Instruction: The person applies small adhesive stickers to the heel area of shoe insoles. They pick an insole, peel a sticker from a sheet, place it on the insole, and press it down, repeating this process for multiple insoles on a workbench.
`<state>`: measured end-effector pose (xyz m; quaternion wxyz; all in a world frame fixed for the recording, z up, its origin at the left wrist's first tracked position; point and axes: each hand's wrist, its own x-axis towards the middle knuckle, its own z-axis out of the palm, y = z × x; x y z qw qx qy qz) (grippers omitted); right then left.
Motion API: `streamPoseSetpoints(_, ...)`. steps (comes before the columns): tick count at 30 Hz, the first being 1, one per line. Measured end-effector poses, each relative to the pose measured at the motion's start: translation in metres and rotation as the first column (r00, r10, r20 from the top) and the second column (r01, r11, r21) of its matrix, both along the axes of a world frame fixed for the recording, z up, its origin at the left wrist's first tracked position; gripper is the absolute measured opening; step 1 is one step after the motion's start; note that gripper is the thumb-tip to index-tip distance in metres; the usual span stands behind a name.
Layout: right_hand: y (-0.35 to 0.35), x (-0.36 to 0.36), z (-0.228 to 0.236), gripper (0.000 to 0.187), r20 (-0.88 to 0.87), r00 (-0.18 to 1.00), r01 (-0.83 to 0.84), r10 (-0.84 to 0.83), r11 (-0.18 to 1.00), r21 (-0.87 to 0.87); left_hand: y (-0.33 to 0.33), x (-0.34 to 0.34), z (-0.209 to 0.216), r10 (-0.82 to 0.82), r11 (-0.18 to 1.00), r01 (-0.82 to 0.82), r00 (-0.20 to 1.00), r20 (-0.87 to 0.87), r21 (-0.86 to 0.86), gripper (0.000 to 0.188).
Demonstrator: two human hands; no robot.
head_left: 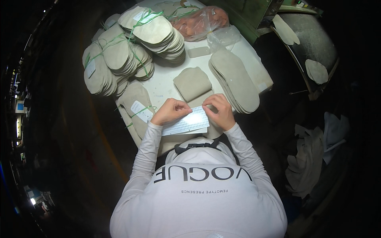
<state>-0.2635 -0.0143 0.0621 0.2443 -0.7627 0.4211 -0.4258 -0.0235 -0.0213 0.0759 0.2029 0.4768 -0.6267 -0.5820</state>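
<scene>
A printed sheet (191, 122) with a fine blue-and-white grid lies tilted close in front of my body. My left hand (171, 111) is closed on its upper edge, thumb and fingers pinched together. At its upper right corner my right hand (220, 112) pinches the sheet with bent fingers. Under the grid sheet a plain white sheet (200, 131) peeks out along the lower edge. Just beyond the hands sits a small stack of beige insole-shaped pieces (193, 84). To its right lies a longer stack of similar pieces (235, 79).
Bundles of beige pieces tied with green string (115, 51) crowd the far left of the white table (254, 63). A tagged piece (135, 99) lies near my left hand. Behind is a clear bag of orange-brown material (202, 23). A green machine (254, 14) stands far right.
</scene>
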Motion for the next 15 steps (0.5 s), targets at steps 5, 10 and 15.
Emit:
streamPoseSetpoints(5,0.003,0.005,-0.002,0.015,0.083,0.996,0.029,-0.033,0.999,0.045,0.001,-0.001,-0.001,-0.003,1.000,0.003,1.000,0.005,-0.013,0.018)
streamPoseSetpoints(10,0.008,0.011,0.000,0.025,0.066,0.998,-0.004,0.002,0.999,0.032,0.001,-0.002,-0.001,-0.010,1.000,0.010,1.000,0.016,-0.020,0.019)
streamPoseSetpoints(15,0.009,0.013,0.004,0.040,0.156,0.988,-0.033,0.014,0.992,0.121,0.002,-0.003,-0.001,-0.009,1.000,0.009,1.000,0.010,-0.007,0.018)
